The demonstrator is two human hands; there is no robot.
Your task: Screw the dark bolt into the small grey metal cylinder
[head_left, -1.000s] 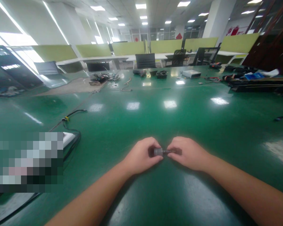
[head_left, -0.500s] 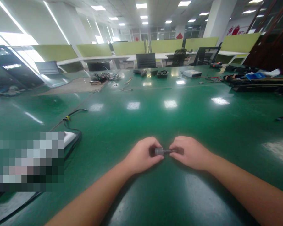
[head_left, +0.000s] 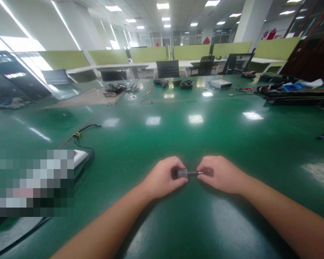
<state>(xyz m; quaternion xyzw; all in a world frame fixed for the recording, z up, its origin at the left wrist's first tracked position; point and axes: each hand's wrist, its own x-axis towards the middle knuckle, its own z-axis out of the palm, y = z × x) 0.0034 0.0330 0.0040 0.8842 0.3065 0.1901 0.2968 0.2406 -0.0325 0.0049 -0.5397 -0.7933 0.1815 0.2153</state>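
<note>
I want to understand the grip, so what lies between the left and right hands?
A thin dark shaft spans the gap from the grey cylinder in the left hand to the right hand, in the head view.

No text can be read; the red markings (head_left: 271,34) on the wall (head_left: 282,26), far beyond the grip, rightward, are perhaps lettering.

Our bare forearms angle in from both sides, bringing our left hand (head_left: 167,178) and right hand (head_left: 220,174) nearly together, a narrow gap between. Wrists sit low behind them; on each hand, thumb and index finger curl inward, facing the other's.
</note>
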